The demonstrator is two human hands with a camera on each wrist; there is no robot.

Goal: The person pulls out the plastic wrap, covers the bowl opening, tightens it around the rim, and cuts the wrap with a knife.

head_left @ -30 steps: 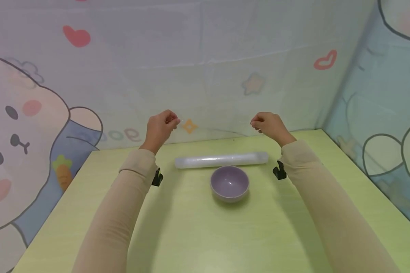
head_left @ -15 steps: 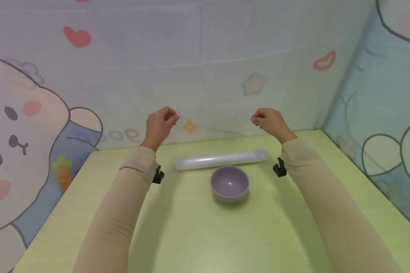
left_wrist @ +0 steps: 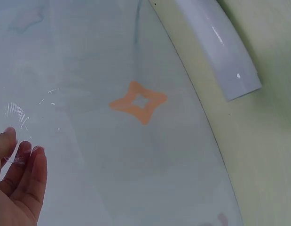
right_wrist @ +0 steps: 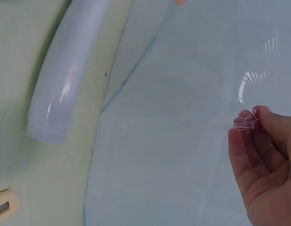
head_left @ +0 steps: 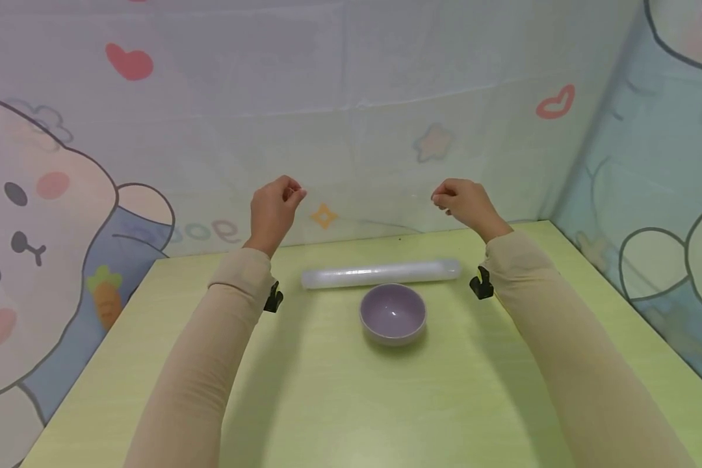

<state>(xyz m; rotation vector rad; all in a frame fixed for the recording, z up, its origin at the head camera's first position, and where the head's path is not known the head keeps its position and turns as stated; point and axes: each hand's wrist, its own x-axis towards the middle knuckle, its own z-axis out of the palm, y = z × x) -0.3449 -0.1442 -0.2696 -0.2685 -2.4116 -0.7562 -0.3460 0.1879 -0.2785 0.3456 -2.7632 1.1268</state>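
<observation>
Head view shows both hands of a person raised over the far edge of a pale green bench (head_left: 339, 403), well apart from each other, with fingers drawn narrow. The left hand (head_left: 273, 211) pinches clear film between thumb and fingertips; the right hand (head_left: 467, 205) grips it the same way. In the right wrist view, the clear film (right_wrist: 251, 80) is crumpled at the fingertips and catches the light in fine curved glints above them. It is nearly transparent, so how far it spans between the hands cannot be told.

Below and between the hands, a glossy whitish roll (head_left: 380, 273) lies lengthwise across the bench. A purple bowl (head_left: 393, 314) stands upright just on the near side of it; whether the two touch is unclear. Beige sleeves (head_left: 573, 351) cover both forearms, and a small black clip (head_left: 481, 283) shows beside each cuff. Behind the bench hangs a pale printed cloth (head_left: 327, 65) with hearts, stars and a large cartoon animal (head_left: 17, 260). At the lower corner of the right wrist view, a cream-coloured object (right_wrist: 5, 203) with a grey inset is cut off by the edge.
</observation>
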